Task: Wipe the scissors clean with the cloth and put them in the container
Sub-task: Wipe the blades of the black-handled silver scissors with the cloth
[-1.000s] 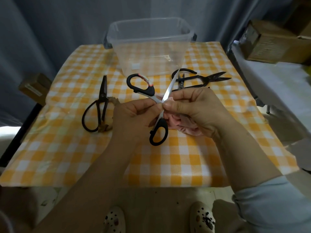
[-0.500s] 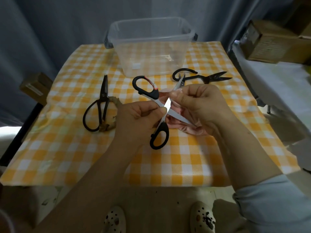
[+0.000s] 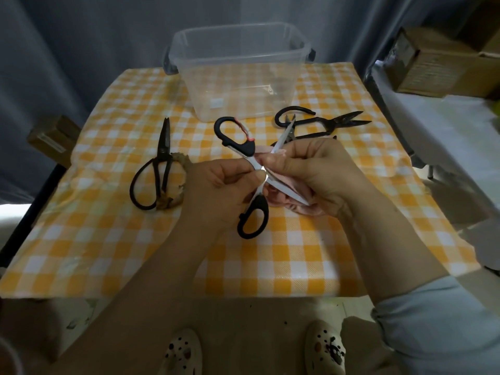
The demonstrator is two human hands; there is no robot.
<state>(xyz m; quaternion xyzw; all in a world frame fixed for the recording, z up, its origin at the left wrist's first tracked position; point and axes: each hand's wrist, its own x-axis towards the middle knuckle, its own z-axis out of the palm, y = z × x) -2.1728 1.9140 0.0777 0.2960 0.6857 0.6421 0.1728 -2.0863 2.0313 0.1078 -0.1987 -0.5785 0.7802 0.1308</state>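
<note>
Scissors (image 3: 253,169) opened wider since earlier frame. Pivot pinched by left hand (image 3: 216,190); near blade, pointing right, wrapped in cloth (image 3: 281,204) by right hand (image 3: 313,174).

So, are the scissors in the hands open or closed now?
Open. The held scissors have two blades spread apart in an X, one pointing up, one lying across the pink cloth.

**Dim curtained corner, checked bench**

Grey-blue curtains (image 3: 81,50) hang in folds across the whole back. In front stands a bench (image 3: 270,266) under an orange-and-white checked cover. To the right, a pale white surface (image 3: 446,125) carries brown cardboard boxes (image 3: 433,63); another small box (image 3: 51,139) sits low on the left. The floor (image 3: 243,320) below is brownish and speckled. Light is low, with a bright patch at the left edge.
</note>
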